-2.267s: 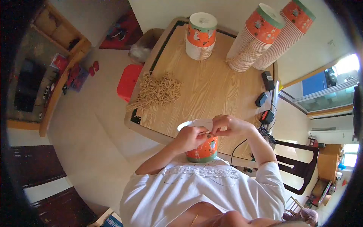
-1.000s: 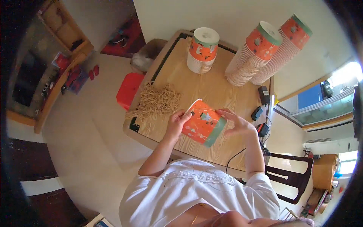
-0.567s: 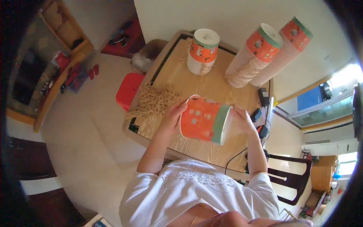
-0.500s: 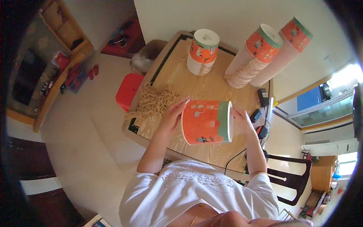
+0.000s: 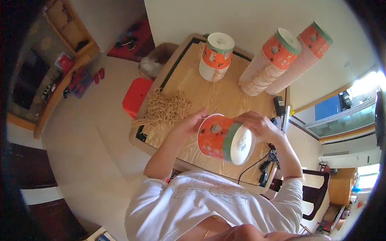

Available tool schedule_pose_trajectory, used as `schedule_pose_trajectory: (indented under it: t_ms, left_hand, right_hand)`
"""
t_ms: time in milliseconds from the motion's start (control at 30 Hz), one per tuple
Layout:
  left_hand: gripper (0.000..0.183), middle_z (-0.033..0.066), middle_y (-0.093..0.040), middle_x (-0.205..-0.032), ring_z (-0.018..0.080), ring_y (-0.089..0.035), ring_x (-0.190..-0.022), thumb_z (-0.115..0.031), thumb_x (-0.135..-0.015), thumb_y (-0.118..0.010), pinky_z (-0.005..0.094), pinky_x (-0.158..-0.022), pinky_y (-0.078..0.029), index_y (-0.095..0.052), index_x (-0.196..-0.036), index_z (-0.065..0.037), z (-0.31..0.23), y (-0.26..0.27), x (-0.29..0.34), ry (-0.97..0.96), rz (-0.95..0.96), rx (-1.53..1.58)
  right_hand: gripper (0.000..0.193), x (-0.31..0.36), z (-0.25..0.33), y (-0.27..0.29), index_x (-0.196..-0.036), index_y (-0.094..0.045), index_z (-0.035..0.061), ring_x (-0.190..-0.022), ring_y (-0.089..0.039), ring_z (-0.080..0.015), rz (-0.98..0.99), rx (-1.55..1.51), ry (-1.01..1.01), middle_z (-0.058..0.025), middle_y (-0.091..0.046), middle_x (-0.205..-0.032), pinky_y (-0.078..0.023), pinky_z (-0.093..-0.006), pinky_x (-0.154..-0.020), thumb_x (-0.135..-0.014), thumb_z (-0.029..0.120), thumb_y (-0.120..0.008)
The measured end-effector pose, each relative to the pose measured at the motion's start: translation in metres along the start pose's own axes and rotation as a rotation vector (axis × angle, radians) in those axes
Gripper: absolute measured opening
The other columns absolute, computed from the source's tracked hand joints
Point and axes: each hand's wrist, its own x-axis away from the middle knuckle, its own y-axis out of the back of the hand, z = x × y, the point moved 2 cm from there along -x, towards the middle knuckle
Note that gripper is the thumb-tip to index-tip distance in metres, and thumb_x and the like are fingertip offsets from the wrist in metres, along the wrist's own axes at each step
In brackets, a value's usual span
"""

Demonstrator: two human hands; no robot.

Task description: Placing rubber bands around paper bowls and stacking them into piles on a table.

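A large orange paper bucket (image 5: pixel 214 138) with a green band lies tilted on its side in front of my chest, its white base turned to the right and toward me. My left hand (image 5: pixel 192 123) grips it at the rim on the left; part of those fingers is hidden behind the rim. Across the upper side near the green band lies my right hand (image 5: pixel 259 125), fingers curled over the wall. Left of the bucket, a heap of tan twisted cords (image 5: pixel 167 107) rests on the wooden table (image 5: pixel 201 98).
At the table's far side stand a short stack of upturned buckets (image 5: pixel 217 58) and two tall leaning stacks, one nearer (image 5: pixel 276 52) and one farther right (image 5: pixel 314 42). Black adapters (image 5: pixel 279 105) and cables line the right edge. A red stool (image 5: pixel 136 96) and a bin (image 5: pixel 161 58) stand left.
The bucket has turned so its base now faces more toward me. My right hand has moved from the base end onto its upper side; my left hand stays at the rim.
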Motion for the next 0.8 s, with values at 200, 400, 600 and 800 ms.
schedule_pose_trajectory:
  t_ms: [200,400,600,800]
  left_hand:
    - [0.04,0.0105,-0.063,-0.1,0.0177,-0.063,-0.087,-0.028,-0.083,-0.06,0.0324,-0.077,-0.051,-0.053,-0.111,0.0,0.008,-0.021,-0.025,-0.015,-0.029,-0.064]
    - [0.032,0.0103,-0.065,-0.09,0.0161,-0.065,-0.073,-0.023,-0.082,-0.062,0.0297,-0.064,-0.054,-0.057,-0.104,0.0,0.009,-0.044,-0.017,-0.023,-0.028,-0.147]
    - [0.038,0.0107,-0.057,-0.115,0.0205,-0.057,-0.102,-0.026,-0.087,-0.052,0.0376,-0.09,-0.045,-0.052,-0.115,-0.001,0.011,-0.014,-0.021,-0.318,-0.079,0.216]
    - [0.035,0.0102,-0.055,-0.119,0.0218,-0.052,-0.109,-0.023,-0.09,-0.046,0.0397,-0.096,-0.04,-0.05,-0.118,-0.003,0.021,-0.018,-0.026,-0.406,-0.136,0.35]
  right_hand:
    - [0.036,0.007,-0.002,0.0,-0.115,-0.055,0.0096,-0.102,-0.053,-0.0265,0.116,0.121,0.052,-0.0097,-0.056,-0.112,-0.042,-0.0382,-0.089,-0.079,0.013,-0.06]
    - [0.054,0.015,-0.025,-0.008,-0.121,-0.05,0.007,-0.116,-0.044,-0.0272,0.318,-0.336,-0.118,-0.0109,-0.051,-0.121,-0.033,-0.038,-0.099,-0.072,0.021,-0.067]
    - [0.045,0.042,-0.071,-0.021,-0.123,-0.047,0.0035,-0.107,-0.05,-0.016,-0.291,-1.1,-0.319,-0.0061,-0.054,-0.114,-0.042,-0.0329,-0.089,-0.085,0.026,-0.058]
    - [0.032,0.06,-0.085,-0.066,-0.11,-0.052,-0.0009,-0.067,-0.059,-0.0128,-0.331,-0.925,-0.797,-0.0044,-0.06,-0.084,-0.049,-0.024,-0.051,-0.09,0.024,-0.05]
